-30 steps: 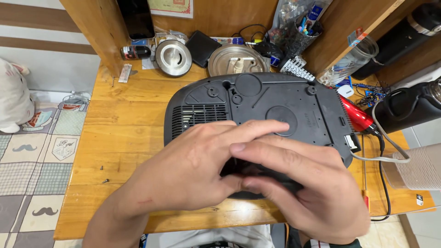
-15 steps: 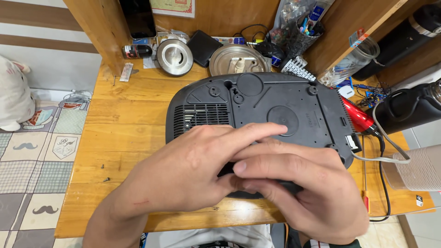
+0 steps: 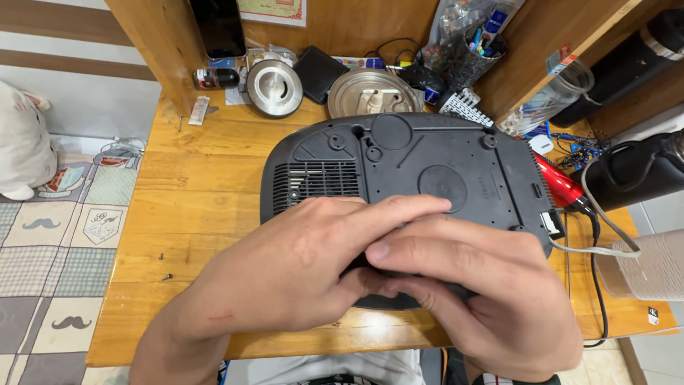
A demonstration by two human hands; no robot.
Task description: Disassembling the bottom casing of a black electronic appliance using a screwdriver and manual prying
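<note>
A dark grey plastic appliance (image 3: 427, 160) lies upside down on the wooden table (image 3: 192, 192), its underside showing a vent grille (image 3: 317, 182) and round moulded marks. My left hand (image 3: 299, 267) and my right hand (image 3: 477, 292) both press on its near edge, fingers overlapping. They grip a small dark part of the appliance there; the hands hide most of it.
At the back stand a round metal lid (image 3: 274, 87), a metal plate (image 3: 374, 93), a black phone (image 3: 217, 27) and a pen holder (image 3: 474, 53). A red-handled tool (image 3: 559, 182), grey cable (image 3: 598, 246) and black flask (image 3: 634, 175) lie right. Small screws (image 3: 165, 274) lie at the left.
Both hands have shifted slightly on the appliance's near edge; my left index finger now stretches further right over my right hand. The appliance has stayed in place.
</note>
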